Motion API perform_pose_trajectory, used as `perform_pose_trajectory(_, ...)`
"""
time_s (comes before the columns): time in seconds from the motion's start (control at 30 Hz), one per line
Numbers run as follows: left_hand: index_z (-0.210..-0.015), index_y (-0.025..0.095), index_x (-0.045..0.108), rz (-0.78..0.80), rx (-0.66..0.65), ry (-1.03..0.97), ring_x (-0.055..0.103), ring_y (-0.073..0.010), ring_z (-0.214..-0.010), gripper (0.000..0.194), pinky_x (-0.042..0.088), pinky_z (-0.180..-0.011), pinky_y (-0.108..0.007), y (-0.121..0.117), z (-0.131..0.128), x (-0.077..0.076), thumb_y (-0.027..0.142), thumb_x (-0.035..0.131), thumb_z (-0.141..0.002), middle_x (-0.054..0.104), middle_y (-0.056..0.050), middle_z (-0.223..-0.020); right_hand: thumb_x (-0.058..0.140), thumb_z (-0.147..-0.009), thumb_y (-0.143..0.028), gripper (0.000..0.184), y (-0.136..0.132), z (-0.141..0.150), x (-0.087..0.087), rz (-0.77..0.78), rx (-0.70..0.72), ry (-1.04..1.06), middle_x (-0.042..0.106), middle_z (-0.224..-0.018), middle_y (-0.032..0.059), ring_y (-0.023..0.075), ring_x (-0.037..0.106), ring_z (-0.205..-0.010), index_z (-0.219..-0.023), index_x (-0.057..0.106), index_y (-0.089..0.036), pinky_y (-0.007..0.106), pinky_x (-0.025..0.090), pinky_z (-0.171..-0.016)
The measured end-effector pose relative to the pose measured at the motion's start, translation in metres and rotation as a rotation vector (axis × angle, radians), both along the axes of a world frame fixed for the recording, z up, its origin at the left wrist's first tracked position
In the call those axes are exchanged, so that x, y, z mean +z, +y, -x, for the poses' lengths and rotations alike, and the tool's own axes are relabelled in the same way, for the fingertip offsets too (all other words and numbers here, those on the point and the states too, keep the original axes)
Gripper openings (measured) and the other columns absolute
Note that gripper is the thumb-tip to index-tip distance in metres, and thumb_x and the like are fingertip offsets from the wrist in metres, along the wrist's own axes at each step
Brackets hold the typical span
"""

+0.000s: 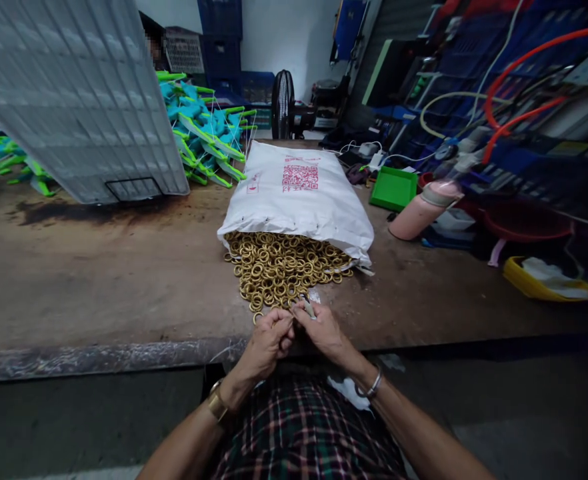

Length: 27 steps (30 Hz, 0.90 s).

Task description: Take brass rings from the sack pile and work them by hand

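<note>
Both hands meet at the table's front edge, just in front of a heap of brass-coloured rings [274,267]. My left hand [273,335] is closed in a pinch; what lies between its fingertips is too small to make out. Close beside it, my right hand [325,331] is closed around a small, flat, greyish tool with a dark tip [309,308], perhaps a blade. The rings spill from the open mouth of a white woven sack [269,193] with red print, which lies on its side.
On the wooden table [99,280], a translucent plastic crate [89,100] stands tilted at left, before a pile of green and turquoise plastic pieces [204,133]. To the right are a green tray [394,189], a pink bottle [417,215] and a yellow basket [524,283]. A fan [284,103] stands behind.
</note>
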State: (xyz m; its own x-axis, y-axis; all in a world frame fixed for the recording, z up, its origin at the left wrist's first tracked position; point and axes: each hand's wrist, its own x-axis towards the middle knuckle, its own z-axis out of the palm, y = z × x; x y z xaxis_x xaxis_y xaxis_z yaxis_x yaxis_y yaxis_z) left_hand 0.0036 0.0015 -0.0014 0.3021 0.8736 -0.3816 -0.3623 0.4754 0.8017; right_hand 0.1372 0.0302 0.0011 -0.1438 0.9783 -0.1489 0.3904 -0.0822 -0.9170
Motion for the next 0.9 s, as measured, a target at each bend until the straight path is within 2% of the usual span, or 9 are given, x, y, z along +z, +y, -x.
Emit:
perform_pose_trajectory(0.23,-0.079,0.016,0.051,-0.003,-0.007,-0.097,0.030,-0.0009,-0.040,0.033,0.015,-0.036,-0.016,-0.0005,0.0028,0.0031,0.045,0.065,-0.070,0.046,0.006,-0.061,0.045,-0.077,-0.041,0.028,0.0036,-0.0020,-0.0010,0.034,0.008,0.034,0.042,-0.052,-0.0046,0.0093,0.036,-0.050,-0.059,0.046,-0.020,0.022,0.031,-0.049)
perform_pose_trajectory(0.4,-0.075,0.016,0.050,-0.042,-0.015,-0.043,0.029,-0.0018,-0.040,0.033,0.016,-0.036,-0.016,-0.0009,0.0038,0.0031,0.047,0.062,-0.072,0.043,0.007,-0.057,0.043,-0.078,-0.042,0.030,0.0022,-0.0015,-0.0023,0.051,0.013,0.032,0.041,-0.051,-0.0049,0.0094,0.036,-0.050,-0.059,0.045,-0.020,0.022,0.032,-0.050)
perform_pose_trajectory(0.6,-0.072,0.018,0.047,-0.079,-0.007,0.003,0.027,-0.0031,-0.038,0.035,0.016,-0.036,-0.017,-0.0009,0.0020,0.0022,0.050,0.060,-0.072,0.039,0.008,-0.049,0.046,-0.076,-0.042,0.028,-0.0017,0.0023,0.0029,-0.033,0.020,0.003,0.045,-0.057,-0.0039,0.0099,0.039,-0.057,-0.061,0.047,-0.019,0.023,0.034,-0.056)
perform_pose_trajectory(0.8,-0.072,0.017,0.048,-0.133,-0.026,0.019,0.028,-0.0033,-0.040,0.033,0.019,-0.038,-0.017,-0.0018,0.0024,-0.0026,0.048,0.056,-0.077,0.041,0.008,-0.052,0.044,-0.079,-0.040,0.028,0.0006,0.0011,0.0014,0.019,0.043,0.055,0.041,-0.054,-0.0048,0.0096,0.037,-0.054,-0.063,0.048,-0.019,0.022,0.032,-0.052)
perform_pose_trajectory(0.9,-0.073,0.018,0.047,-0.116,-0.016,0.027,0.029,-0.0035,-0.039,0.033,0.019,-0.037,-0.017,-0.0022,0.0025,-0.0036,0.049,0.057,-0.076,0.041,0.008,-0.051,0.042,-0.080,-0.038,0.026,0.0020,-0.0030,-0.0008,-0.038,-0.005,-0.033,0.045,-0.056,-0.0035,0.0103,0.039,-0.055,-0.064,0.049,-0.018,0.022,0.031,-0.053)
